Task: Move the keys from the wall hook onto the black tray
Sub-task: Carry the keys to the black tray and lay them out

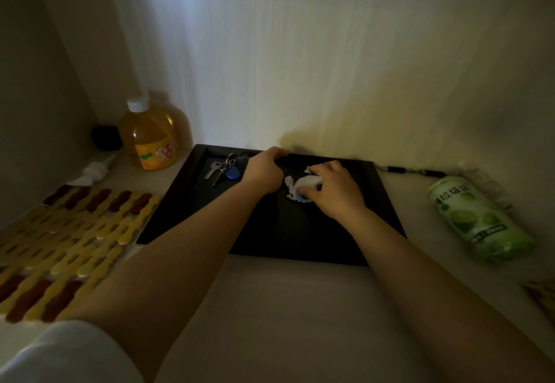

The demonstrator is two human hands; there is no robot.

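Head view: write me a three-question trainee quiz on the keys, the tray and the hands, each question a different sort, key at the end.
1. True or false: the bunch of keys lies inside the black tray.
2. The right hand rests on which thing? A) a white patterned item in the tray; B) the orange drink bottle; C) the green can.
3. Fill in: the left hand is curled at the tray's ____ rim, beside the wall.

Key: 1 true; 2 A; 3 far. What the white item is cannot be told in this dim light.
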